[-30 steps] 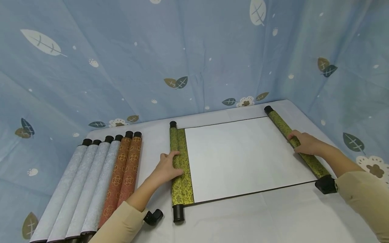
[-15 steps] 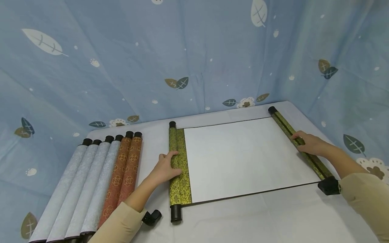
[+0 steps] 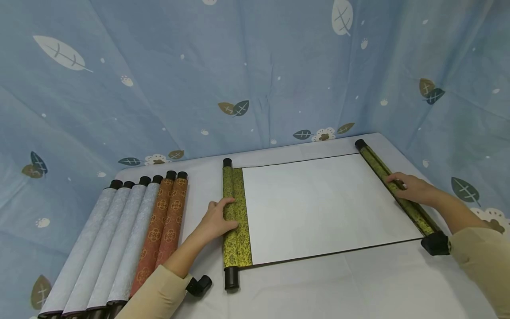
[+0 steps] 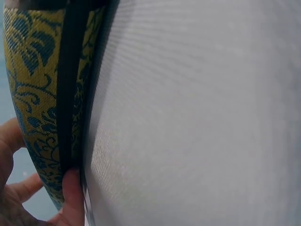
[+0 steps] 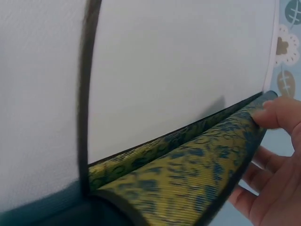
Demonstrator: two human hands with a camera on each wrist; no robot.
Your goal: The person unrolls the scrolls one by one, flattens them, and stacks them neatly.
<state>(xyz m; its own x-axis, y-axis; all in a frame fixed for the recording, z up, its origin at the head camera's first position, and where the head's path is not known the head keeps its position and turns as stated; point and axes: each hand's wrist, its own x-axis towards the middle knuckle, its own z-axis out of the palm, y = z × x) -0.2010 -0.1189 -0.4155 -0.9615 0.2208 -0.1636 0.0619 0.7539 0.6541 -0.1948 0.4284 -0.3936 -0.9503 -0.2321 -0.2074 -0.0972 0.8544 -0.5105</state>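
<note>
In head view, cannot see near end of the right roller [image 3: 418,215], covered by the wrist device [image 3: 435,243], nor of the red-brown scrolls [image 3: 175,212], behind the left sleeve [image 3: 159,290]. Lose part of the left hand [image 3: 215,221] past its wrist view's edge.

White cloth-covered table [image 3: 303,292], where four pale grey-blue scrolls [image 3: 117,248] and two rust-red flowered scrolls [image 3: 157,226] lay left, one opened yellow-green brocade scroll [image 3: 322,208] lay right.

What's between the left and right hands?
From the left hand rightward: a yellow-green patterned border strip, then a plain white sheet reaching toward the roll in the right hand. Nothing lies on the sheet. Head view shows this.
</note>
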